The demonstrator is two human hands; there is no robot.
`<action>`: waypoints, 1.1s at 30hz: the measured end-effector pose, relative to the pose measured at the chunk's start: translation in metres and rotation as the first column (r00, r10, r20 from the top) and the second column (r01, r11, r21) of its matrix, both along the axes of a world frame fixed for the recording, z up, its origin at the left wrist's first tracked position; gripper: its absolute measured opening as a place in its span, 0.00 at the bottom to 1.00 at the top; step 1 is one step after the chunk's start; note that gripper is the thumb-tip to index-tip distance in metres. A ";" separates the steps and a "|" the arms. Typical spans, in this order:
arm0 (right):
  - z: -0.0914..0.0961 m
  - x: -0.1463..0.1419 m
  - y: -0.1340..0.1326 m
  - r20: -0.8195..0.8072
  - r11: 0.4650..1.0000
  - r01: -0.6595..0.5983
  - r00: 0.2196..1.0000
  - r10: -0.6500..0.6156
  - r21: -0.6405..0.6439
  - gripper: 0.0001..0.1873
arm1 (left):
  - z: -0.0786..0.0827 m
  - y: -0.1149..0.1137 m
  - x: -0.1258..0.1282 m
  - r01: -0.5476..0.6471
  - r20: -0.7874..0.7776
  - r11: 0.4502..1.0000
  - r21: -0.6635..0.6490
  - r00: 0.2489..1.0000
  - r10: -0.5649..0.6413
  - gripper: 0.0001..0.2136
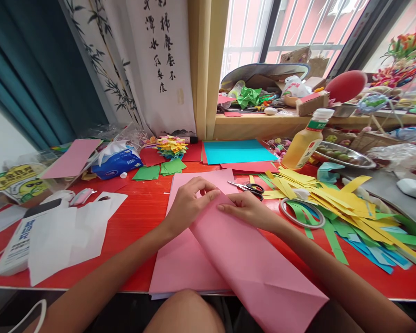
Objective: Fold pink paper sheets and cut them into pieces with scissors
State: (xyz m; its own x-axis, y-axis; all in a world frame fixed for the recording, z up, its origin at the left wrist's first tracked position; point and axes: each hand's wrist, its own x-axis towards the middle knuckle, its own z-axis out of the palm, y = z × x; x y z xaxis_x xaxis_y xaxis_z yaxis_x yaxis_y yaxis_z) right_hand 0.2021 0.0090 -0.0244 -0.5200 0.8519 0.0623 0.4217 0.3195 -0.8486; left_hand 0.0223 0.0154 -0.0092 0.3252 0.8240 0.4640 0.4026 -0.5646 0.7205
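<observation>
The pink sheet (260, 268) is held in the air at a slant, its upper end above the table and its lower end reaching past the table's near edge over your lap. It appears doubled over; its left side curves softly, and a faint crease crosses the lower part.

Grip: your left hand (190, 203) pinches the upper end between thumb and fingers. Your right hand (247, 210) grasps the same end just beside it, thumb on the near face; its fingers behind the paper are partly hidden. Both holds look light, which suits paper.

Handling points: match the edges at the pinched end before you press anything. Pin them with one hand and run the other thumb outward along the fold. The lower end lacks support and, in my judgement, may buckle or deepen that crease; laying the whole length flat would give a truer line.

Under your hands lies a pile of pink paper (180, 273), a fair pressing surface if kept square. Beyond it, the scissors (253, 188) rest near your right hand; avoid brushing them. Farther right are the roll of tape (307, 225) and yellow strips (339, 199), on the red table (135, 240).
</observation>
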 end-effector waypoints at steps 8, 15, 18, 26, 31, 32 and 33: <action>-0.005 0.001 0.006 0.075 0.996 0.072 0.994 -0.076 0.058 0.23 | -0.004 0.003 -0.001 -0.007 0.017 0.999 -0.041 1.000 0.007 0.09; -0.002 -0.001 0.005 0.072 0.993 0.109 0.991 -0.112 0.041 0.25 | -0.007 0.006 -0.001 -0.029 0.000 0.999 -0.039 1.000 0.029 0.10; 0.000 0.001 0.006 0.013 0.995 0.098 0.995 -0.098 -0.026 0.24 | -0.008 0.008 -0.002 -0.045 0.022 0.998 -0.032 0.999 0.046 0.09; 0.003 0.042 0.033 -0.533 0.953 0.104 0.809 -0.247 -0.283 0.28 | -0.014 0.034 -0.018 -0.265 0.202 0.964 -0.011 0.944 0.262 0.10; 0.002 0.060 0.044 -0.663 0.938 0.147 0.673 -0.328 -0.315 0.34 | -0.022 0.053 -0.031 -0.381 0.303 0.924 0.041 0.886 0.352 0.11; 0.001 0.060 0.045 -0.670 0.934 0.158 0.659 -0.342 -0.320 0.34 | -0.024 0.056 -0.033 -0.404 0.324 0.913 0.051 0.872 0.367 0.11; -0.001 0.059 0.045 -0.673 0.929 0.161 0.648 -0.355 -0.335 0.34 | -0.025 0.059 -0.035 -0.425 0.347 0.903 0.059 0.857 0.381 0.11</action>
